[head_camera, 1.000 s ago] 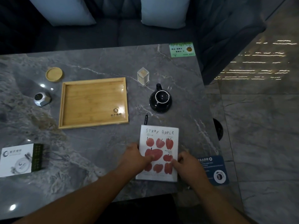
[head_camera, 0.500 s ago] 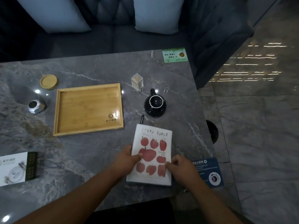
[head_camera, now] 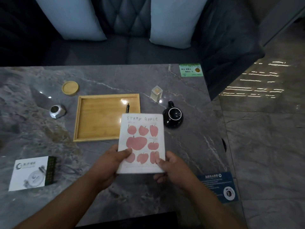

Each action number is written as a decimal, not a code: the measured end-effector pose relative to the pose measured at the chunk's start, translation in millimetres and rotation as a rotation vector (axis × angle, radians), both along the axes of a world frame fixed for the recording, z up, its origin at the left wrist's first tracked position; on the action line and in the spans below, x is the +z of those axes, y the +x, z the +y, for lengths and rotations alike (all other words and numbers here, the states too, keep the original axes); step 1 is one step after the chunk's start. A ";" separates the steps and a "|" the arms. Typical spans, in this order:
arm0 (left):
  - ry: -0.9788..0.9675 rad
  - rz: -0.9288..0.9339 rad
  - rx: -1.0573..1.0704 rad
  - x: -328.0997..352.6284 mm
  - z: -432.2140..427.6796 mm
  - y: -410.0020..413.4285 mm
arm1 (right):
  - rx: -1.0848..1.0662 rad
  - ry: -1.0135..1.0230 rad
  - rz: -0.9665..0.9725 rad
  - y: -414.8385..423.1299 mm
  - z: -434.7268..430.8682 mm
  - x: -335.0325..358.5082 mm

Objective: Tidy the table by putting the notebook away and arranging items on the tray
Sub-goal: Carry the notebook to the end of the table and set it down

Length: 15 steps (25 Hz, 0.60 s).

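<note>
A white notebook point(head_camera: 145, 138) with red apples and the words "STRAY APPLE" on its cover is lifted off the marble table, held at its near end. My left hand point(head_camera: 109, 164) grips its lower left corner and my right hand point(head_camera: 173, 167) grips its lower right corner. A black pen point(head_camera: 127, 108) sticks out from behind the notebook's top edge. The bamboo tray point(head_camera: 99, 118) lies behind it with nothing in it; the notebook hides the tray's near right corner. A black cup point(head_camera: 173, 118) stands right of the notebook.
A round bamboo coaster point(head_camera: 70, 87) and a silver faceted object point(head_camera: 57, 111) lie left of the tray. A small clear box point(head_camera: 156, 93) stands behind the cup. A white leaflet point(head_camera: 31, 172) lies near left, a blue sticker point(head_camera: 219, 187) near right, a green sticker point(head_camera: 190, 70) far right. A sofa with cushions stands beyond.
Both hands have closed on the notebook's near corners and raised it off the table, toward the tray. The pen has come up with it.
</note>
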<state>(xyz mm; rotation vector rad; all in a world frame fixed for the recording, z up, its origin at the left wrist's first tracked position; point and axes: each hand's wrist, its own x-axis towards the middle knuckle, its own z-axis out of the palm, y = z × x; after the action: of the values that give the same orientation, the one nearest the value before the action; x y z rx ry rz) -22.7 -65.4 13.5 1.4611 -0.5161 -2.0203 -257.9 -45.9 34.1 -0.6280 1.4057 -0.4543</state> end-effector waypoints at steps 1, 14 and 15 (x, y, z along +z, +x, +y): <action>-0.016 0.026 -0.022 4.9 2.1 10.8 | -0.014 -0.020 -0.007 11.7 -4.5 5.9; -0.342 -0.245 -0.161 48.7 -7.5 105.5 | 0.057 -0.161 0.198 116.4 -8.9 63.2; -0.343 -0.253 -0.151 52.4 -8.0 107.2 | 0.032 -0.188 0.202 119.4 -8.5 67.2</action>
<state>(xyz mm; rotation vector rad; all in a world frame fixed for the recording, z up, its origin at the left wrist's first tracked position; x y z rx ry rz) 84.5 -73.4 65.9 1.5025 -1.0513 -1.7519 -138.5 -54.4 101.2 -0.8674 1.5526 -0.5123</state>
